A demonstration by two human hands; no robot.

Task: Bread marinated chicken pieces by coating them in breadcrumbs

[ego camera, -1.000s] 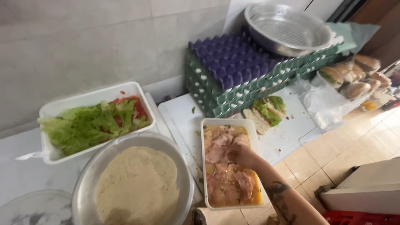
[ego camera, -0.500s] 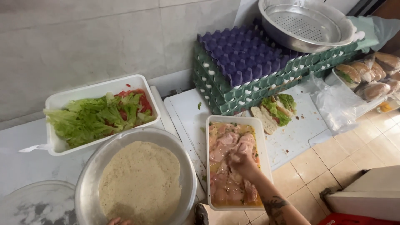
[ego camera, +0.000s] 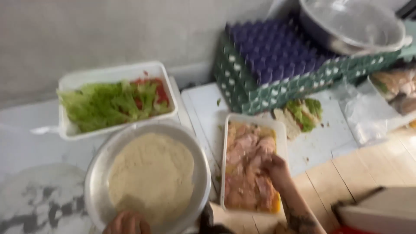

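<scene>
A white rectangular container of raw marinated meat pieces lies on the counter. My right hand reaches into it, fingers closed on a piece of meat at its right side. To the left stands a round metal bowl filled with pale flour or crumbs. My left hand shows at the bottom edge, resting on the bowl's near rim. The view is blurred.
A white tray of lettuce and tomato sits at the back left. Stacked egg trays carry a metal basin. A half-built sandwich lies on a white cutting board. Bagged bread rolls are at right.
The view has shifted and blurred. My right hand has stayed in the meat container, moving slightly toward its right side. My left hand has come into view at the bowl's near rim.
</scene>
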